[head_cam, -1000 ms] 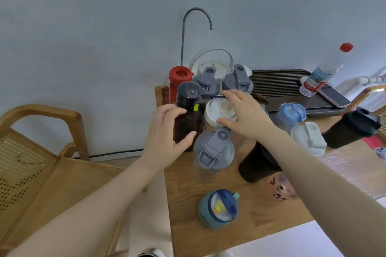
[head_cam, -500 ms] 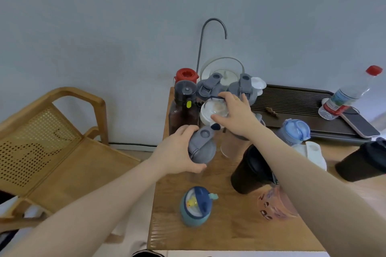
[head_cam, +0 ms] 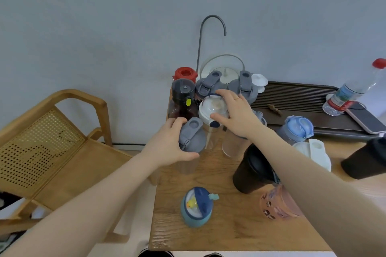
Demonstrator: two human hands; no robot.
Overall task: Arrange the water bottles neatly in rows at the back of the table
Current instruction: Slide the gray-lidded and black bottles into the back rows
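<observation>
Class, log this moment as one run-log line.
left hand: grips grey-lidded bottle | right hand: on white-lidded bottle | small blue bottle: front, untouched

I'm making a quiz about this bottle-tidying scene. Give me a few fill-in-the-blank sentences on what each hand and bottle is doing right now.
1. The left hand grips a clear bottle with a ____ lid.
2. The right hand rests on the ____ lid.
3. The small blue bottle shows a yellow ____.

Missing words: grey; white; duck
</observation>
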